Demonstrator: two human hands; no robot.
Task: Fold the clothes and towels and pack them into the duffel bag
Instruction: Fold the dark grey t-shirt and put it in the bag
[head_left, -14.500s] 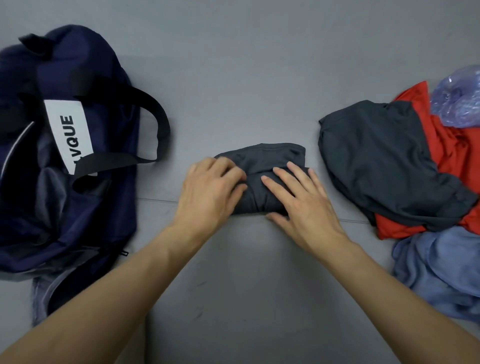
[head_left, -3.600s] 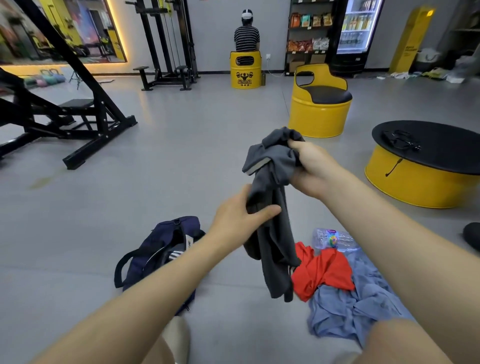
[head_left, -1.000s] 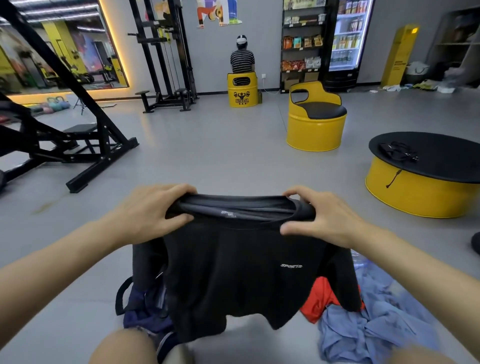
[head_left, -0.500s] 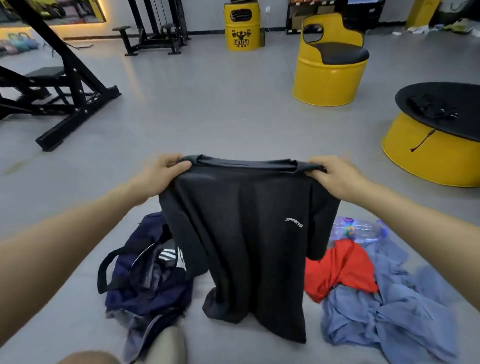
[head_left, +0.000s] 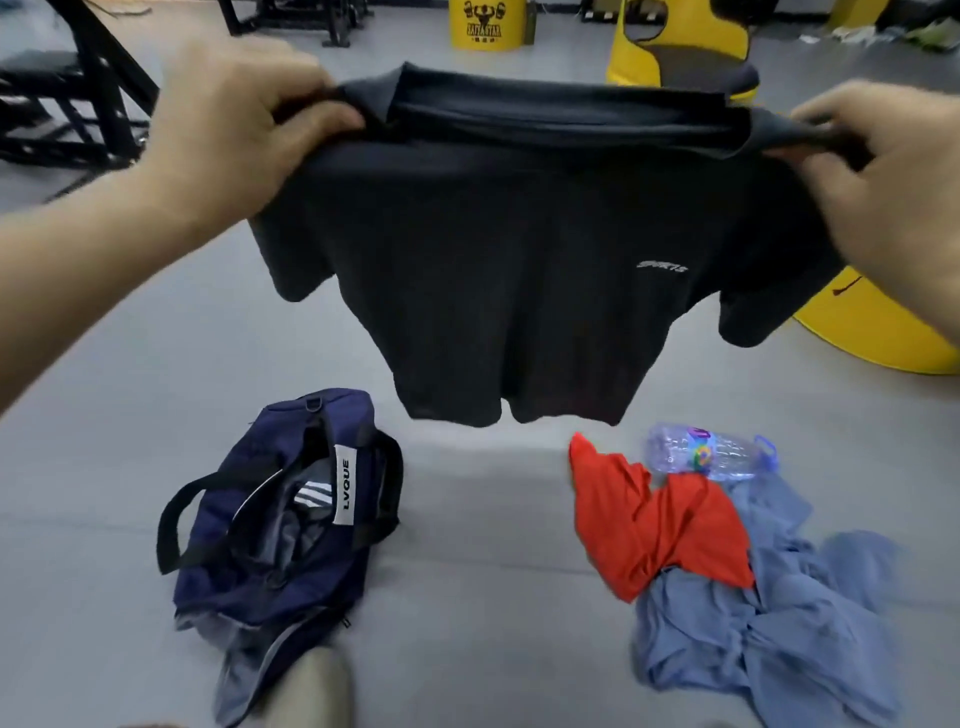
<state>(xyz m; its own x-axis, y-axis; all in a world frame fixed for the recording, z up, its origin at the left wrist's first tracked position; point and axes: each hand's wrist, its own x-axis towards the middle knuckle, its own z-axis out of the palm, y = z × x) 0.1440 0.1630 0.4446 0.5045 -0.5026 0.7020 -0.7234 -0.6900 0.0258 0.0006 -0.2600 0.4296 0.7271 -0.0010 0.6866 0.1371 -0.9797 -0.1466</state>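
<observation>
Hanging in the air above the grey floor (head_left: 478, 525), the black short-sleeved T-shirt (head_left: 498, 270) is being held wide: the left hand (head_left: 234, 114) and the right hand (head_left: 883, 176) are each pinching one shoulder with curled fingers. The cloth is looking soft, light and limp, so the shoulders are seeming the best grip. Its small chest print (head_left: 662, 267) is reading "SPORTS"; the open navy fabric duffel bag (head_left: 249, 577) below is showing a white label (head_left: 345, 491), "LVQUE".

Your left hand (head_left: 234, 119) and right hand (head_left: 893, 192) now grip the black sports T-shirt (head_left: 519, 270) higher and wider apart than half a second ago. No longer bunched, it hangs flat between them, hem raised below your hands.
</observation>
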